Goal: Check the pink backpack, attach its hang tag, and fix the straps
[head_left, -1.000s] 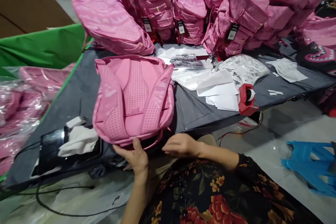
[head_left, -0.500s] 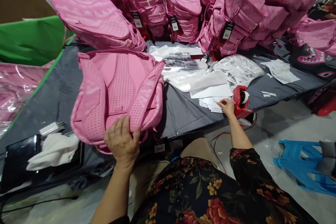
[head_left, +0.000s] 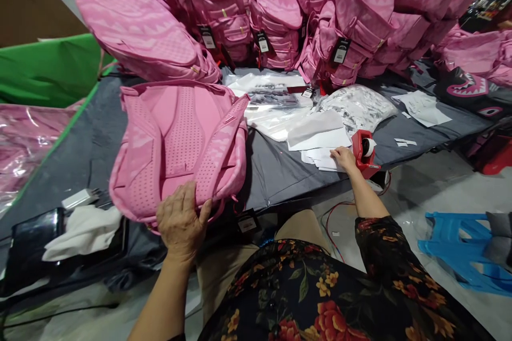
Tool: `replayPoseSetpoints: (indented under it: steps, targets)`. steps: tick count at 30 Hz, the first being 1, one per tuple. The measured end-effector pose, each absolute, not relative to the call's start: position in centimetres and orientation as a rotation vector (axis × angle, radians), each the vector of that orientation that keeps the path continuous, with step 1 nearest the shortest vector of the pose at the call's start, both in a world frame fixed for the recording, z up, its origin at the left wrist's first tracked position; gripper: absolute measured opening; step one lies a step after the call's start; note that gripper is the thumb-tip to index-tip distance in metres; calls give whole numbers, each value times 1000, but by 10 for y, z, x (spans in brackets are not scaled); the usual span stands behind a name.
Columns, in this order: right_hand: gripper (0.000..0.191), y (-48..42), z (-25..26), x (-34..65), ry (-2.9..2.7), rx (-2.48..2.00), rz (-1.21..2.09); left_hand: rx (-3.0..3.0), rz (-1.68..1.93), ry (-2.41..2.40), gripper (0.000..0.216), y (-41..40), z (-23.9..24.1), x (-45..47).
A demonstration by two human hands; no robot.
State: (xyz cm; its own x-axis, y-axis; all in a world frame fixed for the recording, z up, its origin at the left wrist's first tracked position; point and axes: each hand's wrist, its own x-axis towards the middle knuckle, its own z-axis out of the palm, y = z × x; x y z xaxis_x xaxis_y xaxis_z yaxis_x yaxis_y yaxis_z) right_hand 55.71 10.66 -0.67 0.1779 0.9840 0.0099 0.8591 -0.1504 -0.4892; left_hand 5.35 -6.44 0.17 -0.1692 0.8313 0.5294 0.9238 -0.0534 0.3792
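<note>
Backpack under one hand, one tape dispenser

a pink backpack lies straps-up, left of loosely stacked white papers.

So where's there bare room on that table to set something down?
Bare gray cloth shows between the near pink backpack and the white papers; another strip lies between that backpack and the green fabric. The back is crowded with stacked backpacks.
</note>
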Motion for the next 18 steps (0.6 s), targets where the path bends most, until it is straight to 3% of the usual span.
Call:
replayPoseSetpoints:
  steps: [10,14,18]
  targets:
    - [32,89,-31,555,-1720,-1797,429,-1874,-1143,-1970,64,-60,-14,50]
    - [33,99,-22,559,-1718,-1836,402,-1919,-1212,-1880,59,-63,-5,55]
    - [38,104,5,561,-1631,-1881,171,-1983,-1342,-1667,58,-78,15,79]
